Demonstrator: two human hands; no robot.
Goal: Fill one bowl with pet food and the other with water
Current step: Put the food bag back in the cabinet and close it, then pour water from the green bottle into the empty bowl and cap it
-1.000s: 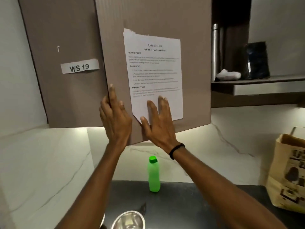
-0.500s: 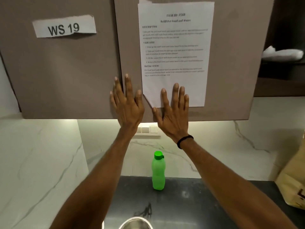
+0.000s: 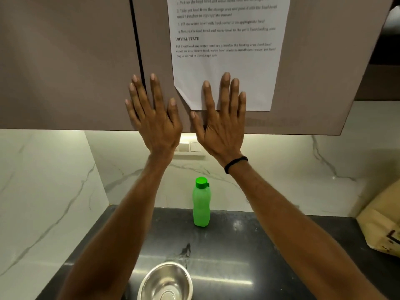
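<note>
Against the cabinet door [image 3: 313, 61], my left hand [image 3: 155, 124] and right hand [image 3: 220, 126] press flat, fingers spread wide; bottle [image 3: 201, 204] and bowl [image 3: 166, 282] below.

1. One view is recorded, from a wide-angle camera worn at head height, close to the matte grey-brown wall cabinet door [image 3: 313, 61].
2. The view is directed forward and slightly down: the cabinet front fills the upper part, the glossy black stone counter [image 3: 238, 241] the lower.
3. The white printed paper sheet [image 3: 227, 70] is cut off by the top edge.
4. Both forearms are seen entering from the bottom, with the left hand [image 3: 154, 120] and right hand [image 3: 220, 126] near centre.
5. The round stainless steel bowl [image 3: 166, 282] is cropped by the bottom edge.
</note>
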